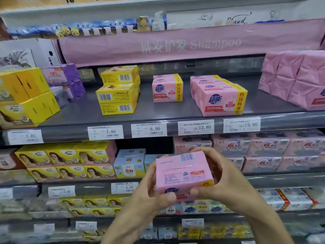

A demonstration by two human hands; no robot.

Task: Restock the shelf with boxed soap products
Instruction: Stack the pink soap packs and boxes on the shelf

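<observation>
I hold a pink soap pack [182,173] with a barcode on top in both hands, in front of the lower shelves. My left hand [153,194] grips its left side with the thumb on the front edge. My right hand [223,180] grips its right side, fingers curled over the far edge. On the grey upper shelf [158,111] stand matching pink packs: a small stack [168,88] in the middle and a row [219,95] to its right. Bare shelf lies between and around them.
Yellow boxes [117,90] stand stacked left of the pink packs, with more yellow boxes [24,99] and purple packs [65,80] at far left. Plain pink bundles [295,80] fill the right end. Price tags [149,130] line the shelf edge. Lower shelves are full of soap.
</observation>
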